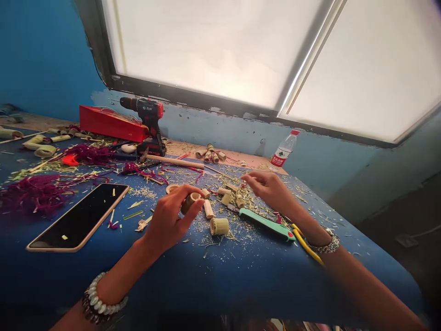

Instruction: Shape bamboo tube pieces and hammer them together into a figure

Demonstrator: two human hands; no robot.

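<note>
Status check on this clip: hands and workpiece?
Left hand gripping short bamboo tube. Right hand open, fingertips at bamboo offcuts. Green-handled tool lies beside right wrist.

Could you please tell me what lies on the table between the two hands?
In the head view, short bamboo offcuts and shavings lie between the left hand, holding a bamboo ring, and the right hand.

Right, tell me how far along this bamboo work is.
Done: short bamboo pieces lie cut among shavings. In hand: the left hand grips a bamboo ring; the right hand hovers over small offcuts. Left, seemingly: longer bamboo sections and purple thread lie untouched.
</note>
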